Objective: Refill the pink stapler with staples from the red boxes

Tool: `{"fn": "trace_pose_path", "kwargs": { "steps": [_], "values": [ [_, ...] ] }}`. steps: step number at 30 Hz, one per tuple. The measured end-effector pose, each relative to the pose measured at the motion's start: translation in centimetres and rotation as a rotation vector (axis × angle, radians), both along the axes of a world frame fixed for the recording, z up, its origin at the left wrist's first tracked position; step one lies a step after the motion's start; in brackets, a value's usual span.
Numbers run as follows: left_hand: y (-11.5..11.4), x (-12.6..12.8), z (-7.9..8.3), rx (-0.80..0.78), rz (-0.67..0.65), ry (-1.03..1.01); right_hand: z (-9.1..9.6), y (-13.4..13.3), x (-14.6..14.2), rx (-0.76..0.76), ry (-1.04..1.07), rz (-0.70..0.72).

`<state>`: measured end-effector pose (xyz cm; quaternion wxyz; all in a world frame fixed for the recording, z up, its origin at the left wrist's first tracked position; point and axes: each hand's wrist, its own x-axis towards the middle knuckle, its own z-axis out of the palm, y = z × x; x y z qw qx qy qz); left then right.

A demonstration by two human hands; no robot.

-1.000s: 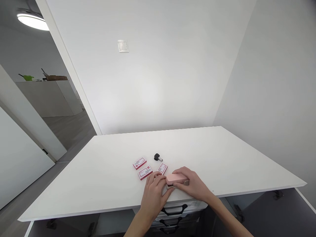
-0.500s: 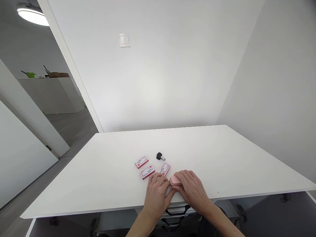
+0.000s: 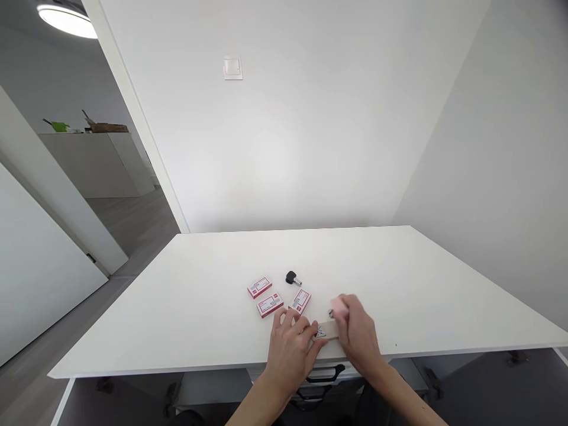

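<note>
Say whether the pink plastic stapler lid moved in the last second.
Yes. Against the nearest small red-and-white cardboard box, the pink plastic stapler lid has swung up and rightwards in the right hand, baring the beige base that the left hand touches.

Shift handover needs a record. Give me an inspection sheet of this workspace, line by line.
surface: white table, matte, with its front edge next to the person.
job's things: pink stapler hinged open, its base lying on the table near the front edge.
clutter: three small red-and-white boxes, back box, front box, right box; small black piece with a metal stub behind them.
grips: left hand holds the base's end; right hand holds the pink top raised.
cables: nothing seen.
surroundings: plain walls, wall switch, ceiling lamp, drawer handles under the table, counter in the next room.
</note>
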<state>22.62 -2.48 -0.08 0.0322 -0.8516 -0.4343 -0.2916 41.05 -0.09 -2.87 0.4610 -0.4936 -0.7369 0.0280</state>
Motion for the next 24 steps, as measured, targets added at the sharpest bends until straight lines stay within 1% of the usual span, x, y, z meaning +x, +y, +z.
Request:
{"fn": "trace_pose_path", "kwargs": {
  "steps": [2,3,6,8,10,14,18,21,24],
  "values": [
    [0.1,-0.1,0.1,0.004,0.011,0.019,0.4,0.4,-0.3,-0.096,0.172,-0.078],
    [0.2,-0.1,0.0,0.006,0.019,0.015,0.6,0.6,-0.4,-0.153,0.243,-0.077],
    [0.4,-0.3,-0.3,0.005,0.035,-0.030,0.8,1.0,-0.2,-0.305,0.483,-0.030],
    [0.5,-0.4,-0.5,0.007,0.041,-0.063,0.9,1.1,0.2,-0.348,0.619,0.002],
    [0.5,-0.3,-0.8,0.009,0.045,-0.085,1.1,1.0,0.8,-0.355,0.704,0.044],
    [0.5,-0.3,-1.0,0.010,0.062,-0.108,1.4,0.6,1.5,-0.384,0.737,0.133],
    [0.6,-0.2,-0.8,-0.028,0.082,-0.132,1.6,-0.2,1.6,-0.371,0.727,0.170],
    [0.9,0.6,0.5,-0.064,0.062,-0.191,1.4,-0.4,1.7,-0.359,0.715,0.183],
    [1.6,2.2,2.7,-0.105,0.023,-0.292,0.7,-0.2,1.8,-0.341,0.687,0.173]
  ]
}}
